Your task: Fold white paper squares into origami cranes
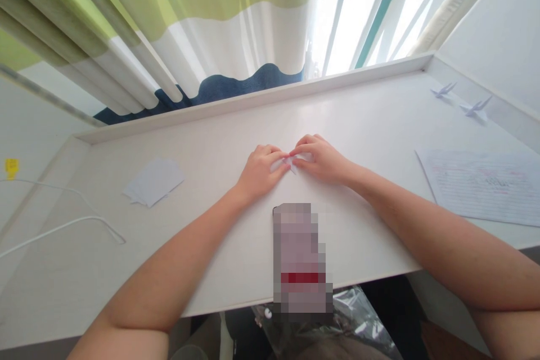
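Observation:
Between my two hands, at the middle of the white desk (236, 247), is a small piece of folded white paper (293, 168). My left hand (264, 170) pinches it from the left with thumb and fingers. From the right, the fingertips of my right hand (321, 158) close on the same paper. Its folds are mostly covered by my fingers. Two finished-looking folded paper cranes, one crane (444, 91) farther back and another crane (477, 108) nearer, stand in the far right corner.
A stack of white paper squares (155, 181) lies at the left. Written lined sheets (485, 185) lie at the right. A pixelated phone-like object (297, 247) sits at the front edge. White cables (63, 230) cross the left side. A low ledge (261, 98) borders the back, below the curtain (236, 28).

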The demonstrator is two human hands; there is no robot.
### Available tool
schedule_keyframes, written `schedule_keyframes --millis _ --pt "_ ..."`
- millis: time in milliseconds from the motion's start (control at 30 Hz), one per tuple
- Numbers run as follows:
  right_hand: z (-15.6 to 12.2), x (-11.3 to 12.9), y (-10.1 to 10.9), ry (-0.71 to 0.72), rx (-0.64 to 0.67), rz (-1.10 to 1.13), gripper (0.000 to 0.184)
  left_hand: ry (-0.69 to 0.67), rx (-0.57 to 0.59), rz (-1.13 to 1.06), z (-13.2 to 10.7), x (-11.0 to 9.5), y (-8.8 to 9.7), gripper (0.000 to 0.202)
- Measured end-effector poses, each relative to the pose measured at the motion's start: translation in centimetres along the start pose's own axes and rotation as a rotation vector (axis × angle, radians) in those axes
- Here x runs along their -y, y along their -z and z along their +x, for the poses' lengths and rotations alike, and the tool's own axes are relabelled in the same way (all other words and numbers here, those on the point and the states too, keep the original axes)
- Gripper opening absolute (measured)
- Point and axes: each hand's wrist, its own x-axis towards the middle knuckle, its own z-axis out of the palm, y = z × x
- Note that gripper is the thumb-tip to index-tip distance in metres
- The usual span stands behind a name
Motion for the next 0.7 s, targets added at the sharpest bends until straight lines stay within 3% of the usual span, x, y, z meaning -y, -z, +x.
schedule_keyframes --millis 167,267,333,533,700 --pt "0.0 0.4 0.6 -0.022 0.017 0.042 0.015 0.024 -0.004 -0.043 0.1 -0.1 0.1 0.013" --pt "0.0 0.7 0.9 -0.042 0.011 0.048 0.004 0.019 -0.009 -0.059 0.0 -0.1 0.2 0.012" --pt "0.0 0.7 1.0 -0.044 0.012 0.029 0.010 0.022 -0.015 -0.070 0.0 -0.1 0.2 0.006" --pt "0.2 0.6 0.9 -0.065 0.014 0.010 0.017 0.066 -0.026 -0.115 0.1 -0.3 0.1 0.025" --pt "0.2 1.4 1.2 -0.136 0.065 0.052 0.010 0.113 -0.016 -0.066 0.2 -0.6 0.0 0.016"
